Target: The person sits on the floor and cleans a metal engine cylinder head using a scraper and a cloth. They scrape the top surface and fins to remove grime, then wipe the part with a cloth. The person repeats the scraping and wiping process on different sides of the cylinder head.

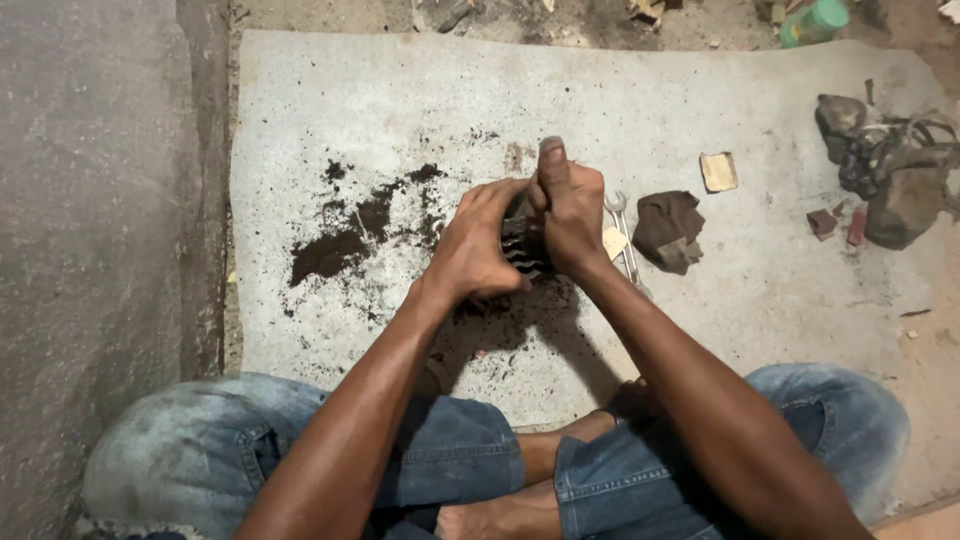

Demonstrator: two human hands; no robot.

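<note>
Finned dark metal part [522, 250], greasy and ribbed, sits clamped between both hands above the grey mat [700, 100], most of it hidden by the fingers. Left hand [480, 245] wraps over its near side, fingers curled shut around the ribs, while the right hand [570, 215] closes on its far side with the thumb standing straight up above the knuckles. Just beyond the right fingers lie a combination wrench [620, 225] and a small pale scrap, with a crumpled dark rag [670, 230] a little further out. Off the left fingers, dark gritty debris [345, 235] spreads across the mat. Well apart, past the rag, lie a tan square pad [718, 171] and a heap of grimy parts [895, 170]. As I judge it, the main risk is slip: the part looks oily, and a hard squeeze or twist could let it shoot out of the grip and drop onto the bare feet [500, 515] below, or skin a knuckle on the fins. Loosened grit could also fall back into the part, since the dirt pile lies close by.
</note>
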